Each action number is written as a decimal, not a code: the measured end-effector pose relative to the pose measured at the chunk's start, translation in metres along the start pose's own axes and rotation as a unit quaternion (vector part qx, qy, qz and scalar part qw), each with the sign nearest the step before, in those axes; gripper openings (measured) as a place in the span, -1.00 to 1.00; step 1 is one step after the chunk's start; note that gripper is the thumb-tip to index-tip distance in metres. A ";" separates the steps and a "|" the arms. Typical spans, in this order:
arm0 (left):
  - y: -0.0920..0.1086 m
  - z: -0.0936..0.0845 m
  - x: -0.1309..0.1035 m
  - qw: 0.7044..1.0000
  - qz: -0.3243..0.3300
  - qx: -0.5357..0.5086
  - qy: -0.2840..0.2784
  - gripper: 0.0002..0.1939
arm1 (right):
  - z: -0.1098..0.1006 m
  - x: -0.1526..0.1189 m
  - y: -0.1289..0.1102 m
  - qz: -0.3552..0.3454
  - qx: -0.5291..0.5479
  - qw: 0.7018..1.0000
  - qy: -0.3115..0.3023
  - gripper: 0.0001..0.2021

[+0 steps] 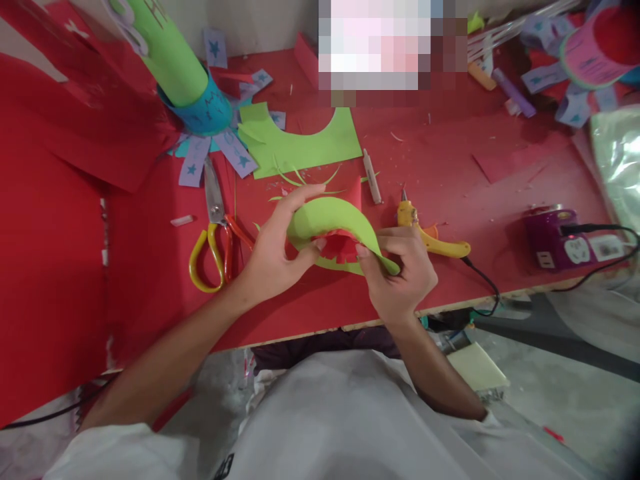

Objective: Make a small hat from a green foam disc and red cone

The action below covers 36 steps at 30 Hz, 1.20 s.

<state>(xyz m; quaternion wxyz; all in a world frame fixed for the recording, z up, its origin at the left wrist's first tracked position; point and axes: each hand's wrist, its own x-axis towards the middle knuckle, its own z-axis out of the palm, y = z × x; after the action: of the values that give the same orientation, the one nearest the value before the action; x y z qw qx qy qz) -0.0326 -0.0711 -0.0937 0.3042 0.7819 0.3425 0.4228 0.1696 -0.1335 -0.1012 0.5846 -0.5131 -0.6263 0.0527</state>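
Observation:
Between my hands is a green paper ring [340, 212], bent into a curve, with a red notched paper strip [343, 248] along its inner edge. My left hand [280, 250] grips the ring's left side, thumb on the red strip and fingers behind. On the right, my right hand [403, 270] pinches the ring's edge, its thumb at the strip's right end. A red paper piece [353, 192] stands up just behind the ring. The yellow glue gun [440, 245] lies beside my right hand, and scissors [215, 227] with yellow and red handles lie left of my left hand.
A green sheet with a round cutout [310, 150], a marker-like stick [372, 177] and green scraps lie behind. Paper-decorated cylinders stand at back left [200, 107] and back right [590, 53]. A purple power socket [557, 240] with a cable sits right, near the table's front edge.

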 end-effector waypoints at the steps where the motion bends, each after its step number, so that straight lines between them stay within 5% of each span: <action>1: 0.000 0.000 0.000 1.000 -0.002 -0.002 0.001 -0.34 | 0.000 0.000 0.000 0.000 -0.002 1.000 -0.001 -0.90; 36: 0.006 0.000 0.001 0.997 -0.030 -0.076 -0.012 -0.44 | -0.003 -0.001 -0.004 -0.008 -0.002 1.000 -0.021 -0.91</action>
<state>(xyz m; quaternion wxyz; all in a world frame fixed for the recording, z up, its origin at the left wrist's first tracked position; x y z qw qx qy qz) -0.0304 -0.0743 -0.0888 0.3792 0.7511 0.3291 0.4288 0.1694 -0.1373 -0.0988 0.5702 -0.5084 -0.6427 0.0575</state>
